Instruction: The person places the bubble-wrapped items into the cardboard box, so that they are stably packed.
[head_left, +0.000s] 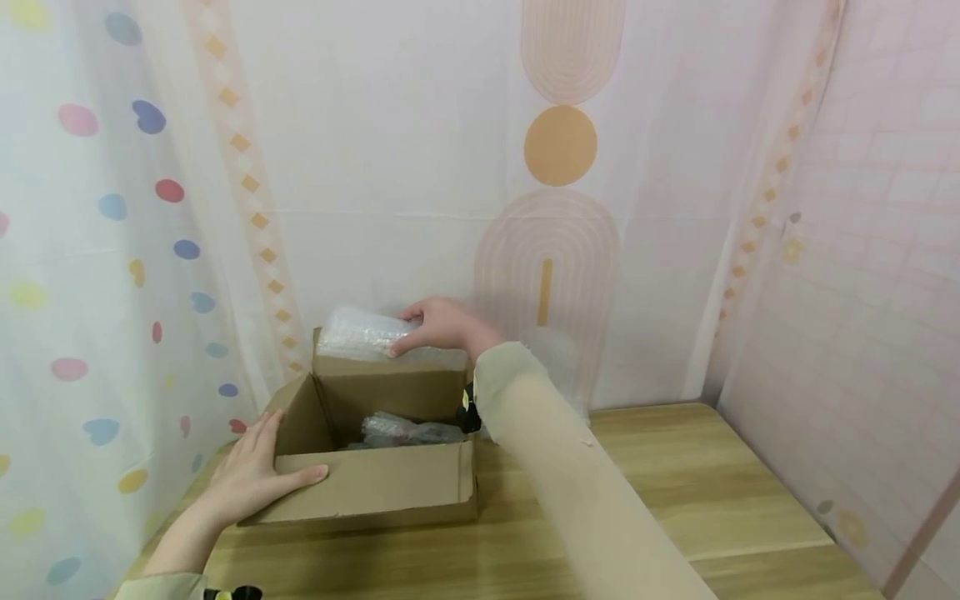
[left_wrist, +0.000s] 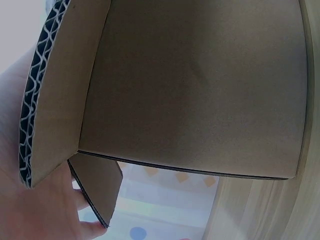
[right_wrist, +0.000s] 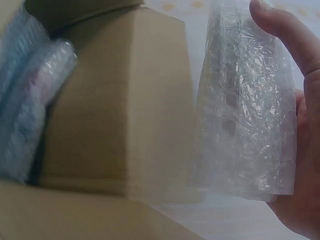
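An open cardboard box [head_left: 375, 483] stands on the wooden table [head_left: 660, 500] at its left end. My left hand [head_left: 251, 475] lies flat on the box's near flap and left wall, fingers straight. My right hand [head_left: 438, 325] grips a clear bubble-wrap bundle [head_left: 356, 333] above the box's far flap [head_left: 390, 367]. In the right wrist view the bubble wrap [right_wrist: 245, 110] is held between thumb and palm beside the cardboard wall [right_wrist: 125, 100]. Another bubble-wrapped item [head_left: 408, 430] lies inside the box. The left wrist view shows only cardboard flaps [left_wrist: 195, 90] close up.
Patterned white curtains [head_left: 112, 250] hang close on the left, behind and on the right. A clear plastic piece [head_left: 558, 358] stands against the back curtain behind my right sleeve. The table's right half [head_left: 712, 467] shows bare wood.
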